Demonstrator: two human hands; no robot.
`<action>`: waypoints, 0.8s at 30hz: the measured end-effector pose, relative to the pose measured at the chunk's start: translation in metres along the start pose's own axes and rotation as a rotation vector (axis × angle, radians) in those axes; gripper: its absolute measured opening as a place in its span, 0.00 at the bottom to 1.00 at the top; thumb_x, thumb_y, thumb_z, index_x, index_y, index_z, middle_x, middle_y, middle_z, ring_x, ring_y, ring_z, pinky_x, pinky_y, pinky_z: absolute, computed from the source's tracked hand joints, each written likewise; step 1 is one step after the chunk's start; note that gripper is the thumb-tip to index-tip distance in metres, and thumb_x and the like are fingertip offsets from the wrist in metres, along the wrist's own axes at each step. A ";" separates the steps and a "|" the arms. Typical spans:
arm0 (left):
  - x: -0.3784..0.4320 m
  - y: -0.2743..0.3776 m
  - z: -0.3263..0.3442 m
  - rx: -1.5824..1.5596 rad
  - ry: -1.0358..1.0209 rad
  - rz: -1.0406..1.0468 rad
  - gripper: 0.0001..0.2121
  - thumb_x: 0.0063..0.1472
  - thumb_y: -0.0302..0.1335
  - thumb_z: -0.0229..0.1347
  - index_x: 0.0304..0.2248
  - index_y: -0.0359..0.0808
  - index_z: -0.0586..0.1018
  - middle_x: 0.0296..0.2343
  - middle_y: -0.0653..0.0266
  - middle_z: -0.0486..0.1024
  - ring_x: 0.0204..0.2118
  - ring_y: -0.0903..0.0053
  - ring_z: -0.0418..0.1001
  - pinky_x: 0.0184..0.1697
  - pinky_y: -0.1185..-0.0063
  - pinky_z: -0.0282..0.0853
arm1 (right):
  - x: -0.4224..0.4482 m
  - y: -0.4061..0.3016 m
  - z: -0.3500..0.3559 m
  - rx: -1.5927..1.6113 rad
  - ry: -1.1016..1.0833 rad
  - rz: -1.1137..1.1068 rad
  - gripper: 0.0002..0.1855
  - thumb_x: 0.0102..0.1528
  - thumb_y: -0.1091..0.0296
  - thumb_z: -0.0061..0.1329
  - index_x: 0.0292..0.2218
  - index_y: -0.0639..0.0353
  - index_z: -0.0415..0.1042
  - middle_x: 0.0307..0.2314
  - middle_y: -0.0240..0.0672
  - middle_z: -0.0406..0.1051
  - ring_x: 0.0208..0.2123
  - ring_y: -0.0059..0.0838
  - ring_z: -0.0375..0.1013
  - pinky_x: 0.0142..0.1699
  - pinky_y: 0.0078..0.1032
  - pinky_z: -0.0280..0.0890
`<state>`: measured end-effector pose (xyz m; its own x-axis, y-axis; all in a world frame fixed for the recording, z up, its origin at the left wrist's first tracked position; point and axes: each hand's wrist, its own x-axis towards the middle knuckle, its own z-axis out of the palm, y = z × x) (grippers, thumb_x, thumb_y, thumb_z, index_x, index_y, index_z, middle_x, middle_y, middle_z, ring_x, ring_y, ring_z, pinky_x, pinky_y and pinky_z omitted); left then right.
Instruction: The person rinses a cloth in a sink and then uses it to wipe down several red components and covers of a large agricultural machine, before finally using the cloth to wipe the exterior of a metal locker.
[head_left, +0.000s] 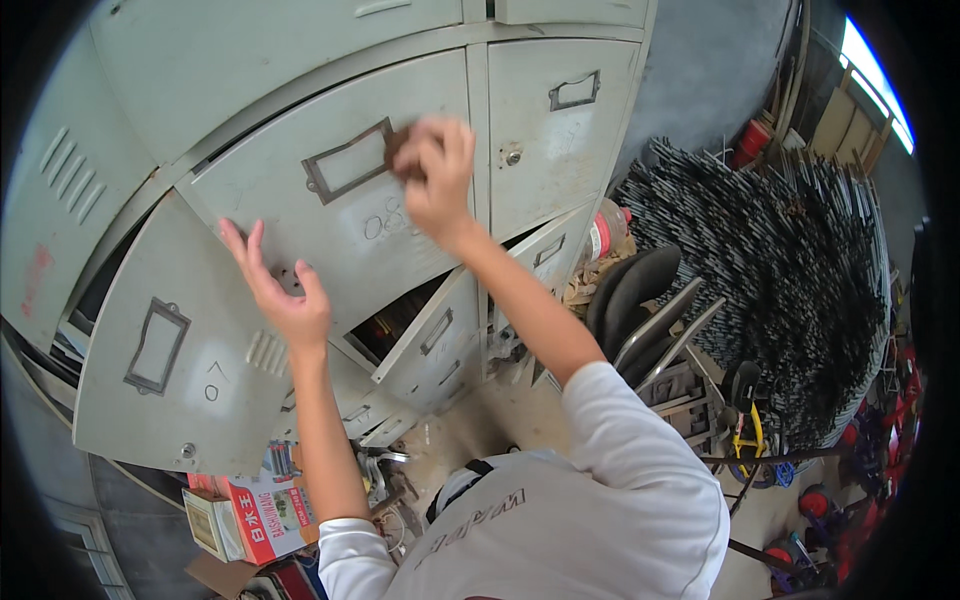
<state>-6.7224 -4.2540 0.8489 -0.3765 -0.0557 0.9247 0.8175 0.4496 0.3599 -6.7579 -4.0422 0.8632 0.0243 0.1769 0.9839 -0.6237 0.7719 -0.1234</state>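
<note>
A pale green metal locker door (255, 184) fills the space before me, with a metal label frame (349, 161) fixed on it. My right hand (442, 176) is blurred at the frame's right end, its fingers closed around a small brown object (401, 154). What that object is, the blur hides. Lower left, my left hand (289, 292) is raised with the fingers apart, holding nothing. It is near the door's lock hole (286, 279); whether it touches the door cannot be told. Handwritten marks (386, 219) show below the label frame.
A neighbouring locker door (180, 337) hangs ajar at left, and a lower door (427, 330) stands ajar too. Below left are cardboard boxes (262, 517). To the right lie folding chairs (660, 315), a big heap of metal rods (757, 285) and a plastic bottle (609, 229).
</note>
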 end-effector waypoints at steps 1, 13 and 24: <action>0.000 0.000 0.000 0.018 -0.002 0.014 0.28 0.51 0.18 0.45 0.54 0.35 0.65 0.63 0.53 0.46 0.66 0.60 0.45 0.59 0.73 0.52 | -0.028 -0.002 -0.004 -0.039 -0.032 -0.020 0.10 0.34 0.82 0.40 0.21 0.55 0.68 0.33 0.37 0.67 0.38 0.41 0.61 0.44 0.33 0.56; 0.002 0.001 -0.002 -0.021 0.012 0.012 0.29 0.50 0.18 0.46 0.55 0.34 0.63 0.63 0.51 0.45 0.66 0.58 0.42 0.64 0.67 0.43 | 0.054 -0.016 0.014 -0.083 0.021 0.016 0.10 0.36 0.81 0.40 0.23 0.56 0.68 0.34 0.39 0.66 0.39 0.44 0.61 0.44 0.37 0.56; 0.001 -0.004 -0.003 -0.126 -0.011 -0.004 0.31 0.50 0.18 0.46 0.57 0.34 0.61 0.63 0.52 0.45 0.65 0.59 0.45 0.64 0.67 0.42 | 0.071 -0.060 0.020 -0.093 -0.307 -0.161 0.06 0.38 0.79 0.45 0.21 0.53 0.68 0.31 0.32 0.67 0.41 0.40 0.63 0.41 0.36 0.54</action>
<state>-6.7247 -4.2583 0.8484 -0.3845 -0.0471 0.9219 0.8639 0.3335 0.3774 -6.7344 -4.0887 0.9434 -0.1280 -0.1319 0.9830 -0.5571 0.8295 0.0387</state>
